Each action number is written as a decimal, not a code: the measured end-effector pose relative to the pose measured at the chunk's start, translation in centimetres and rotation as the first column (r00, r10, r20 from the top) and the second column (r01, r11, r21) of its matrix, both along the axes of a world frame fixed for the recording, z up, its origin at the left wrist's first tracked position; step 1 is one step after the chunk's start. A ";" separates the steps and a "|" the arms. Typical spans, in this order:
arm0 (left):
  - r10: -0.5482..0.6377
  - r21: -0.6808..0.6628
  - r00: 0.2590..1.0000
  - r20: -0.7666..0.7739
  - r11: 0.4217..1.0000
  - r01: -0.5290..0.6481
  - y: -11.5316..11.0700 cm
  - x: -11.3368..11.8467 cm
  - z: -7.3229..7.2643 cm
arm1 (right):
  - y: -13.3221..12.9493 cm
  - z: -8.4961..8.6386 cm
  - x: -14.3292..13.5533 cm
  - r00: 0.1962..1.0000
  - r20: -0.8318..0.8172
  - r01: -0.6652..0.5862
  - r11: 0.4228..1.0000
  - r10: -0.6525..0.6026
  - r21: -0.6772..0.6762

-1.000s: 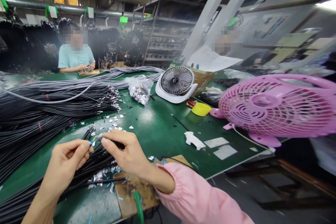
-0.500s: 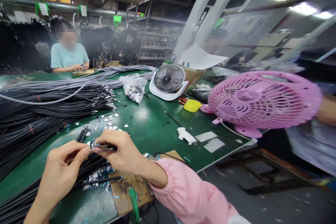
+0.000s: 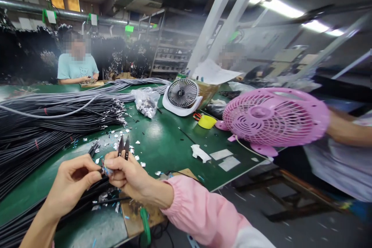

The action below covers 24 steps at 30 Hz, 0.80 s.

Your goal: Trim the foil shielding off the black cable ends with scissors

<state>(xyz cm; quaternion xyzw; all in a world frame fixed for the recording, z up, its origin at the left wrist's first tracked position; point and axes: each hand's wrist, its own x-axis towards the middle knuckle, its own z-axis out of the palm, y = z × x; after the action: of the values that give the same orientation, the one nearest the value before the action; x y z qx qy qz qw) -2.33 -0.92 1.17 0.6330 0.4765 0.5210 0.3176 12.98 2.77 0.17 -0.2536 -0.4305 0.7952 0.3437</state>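
Observation:
My left hand (image 3: 69, 184) pinches the end of a black cable between thumb and fingertips. Colored inner wires (image 3: 107, 169), red and blue among them, stick out of that end. The thumb and fingers of my right hand (image 3: 132, 174) press on these wires. Tucked in the same hand are dark thread snips (image 3: 123, 148), their two pointed blades standing up and apart. Under my hands lie more black cables (image 3: 35, 215), and bits of silver foil (image 3: 139, 158) are scattered on the green table (image 3: 162, 139).
Bundles of black cables (image 3: 58, 124) and grey cables (image 3: 139, 82) cover the left side. A plastic bag (image 3: 145, 102), a small white fan (image 3: 182, 97), a yellow piece (image 3: 207, 121) and a pink fan (image 3: 273, 120) stand farther off. Co-workers sit across and at right.
My right hand has turned, so the snips' blades now point upward. Its thumb and fingers have closed on the exposed wires. My left hand stays nearly in place.

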 end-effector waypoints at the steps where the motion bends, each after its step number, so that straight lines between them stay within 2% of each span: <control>1: 0.009 -0.002 1.000 0.003 1.000 -0.009 0.0 0.1 -0.1 | -0.1 0.2 -0.1 1.000 0.012 0.023 1.000 -0.023 0.004; 2: 0.011 -0.010 1.000 -0.001 1.000 -0.011 0.1 0.1 -0.1 | -0.1 0.3 0.0 0.999 0.025 0.045 0.998 -0.046 0.038; 4: 0.006 -0.034 1.000 -0.023 0.999 -0.007 0.2 0.2 -0.2 | 0.3 0.3 0.2 0.989 0.079 0.101 0.959 -0.126 0.264; 5: 0.008 -0.046 0.999 -0.034 0.999 -0.009 0.3 0.2 -0.3 | 0.6 0.3 0.4 0.978 0.100 0.128 0.905 -0.183 0.405; 6: 0.017 -0.058 0.999 -0.041 0.998 -0.019 0.3 0.3 -0.4 | 0.9 0.1 0.6 0.957 0.117 0.152 0.801 -0.266 0.579; 9: 0.072 -0.095 0.996 -0.047 0.993 -0.076 0.4 0.5 -0.7 | 1.4 -0.1 0.7 0.911 0.091 0.185 0.595 -0.403 0.782; 10: 0.084 -0.101 0.995 -0.045 0.991 -0.088 0.4 0.6 -0.7 | 1.4 -0.1 0.6 0.899 0.085 0.208 0.589 -0.431 0.781; 11: 0.092 -0.101 0.995 -0.037 0.990 -0.095 0.4 0.6 -0.8 | 1.4 0.0 0.4 0.897 0.095 0.226 0.633 -0.431 0.740; 12: 0.091 -0.100 0.996 -0.024 0.991 -0.093 0.3 0.7 -0.8 | 1.4 0.2 0.2 0.907 0.105 0.247 0.716 -0.408 0.653; 14: 0.075 -0.098 0.997 0.017 0.993 -0.073 0.2 0.5 -0.7 | 1.6 1.0 0.2 0.941 0.079 0.275 0.880 -0.329 0.388; 15: 0.064 -0.100 0.997 0.034 0.993 -0.061 0.1 0.4 -0.8 | 1.9 1.4 0.4 0.943 0.026 0.313 0.908 -0.333 0.280; 18: 0.064 -0.087 0.997 0.042 0.994 -0.060 0.1 -0.2 -1.1 | 3.2 2.2 1.5 0.880 -0.049 0.468 0.845 -0.472 0.260; 19: 0.083 -0.076 0.996 0.043 0.994 -0.080 0.1 -0.4 -1.4 | 3.5 2.1 1.8 0.807 -0.080 0.584 0.771 -0.585 0.255; 20: 0.110 -0.063 0.993 0.052 0.992 -0.106 0.2 -0.5 -1.6 | 3.7 2.0 1.9 0.777 -0.046 0.612 0.735 -0.628 0.293; 22: 0.135 -0.065 0.988 0.068 0.989 -0.131 0.3 -0.6 -2.0 | 3.5 1.5 1.9 0.871 0.142 0.371 0.820 -0.470 0.436; 24: 0.143 -0.075 0.987 0.067 0.988 -0.138 0.4 -0.6 -2.1 | 2.8 1.1 1.6 0.892 0.166 0.269 0.789 -0.420 0.553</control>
<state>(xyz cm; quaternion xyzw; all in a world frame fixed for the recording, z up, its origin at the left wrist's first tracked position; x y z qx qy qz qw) -2.91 -0.53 -0.91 0.5670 0.5260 0.5476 0.3193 14.58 5.59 1.23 -0.3370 -0.6173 0.5292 0.4747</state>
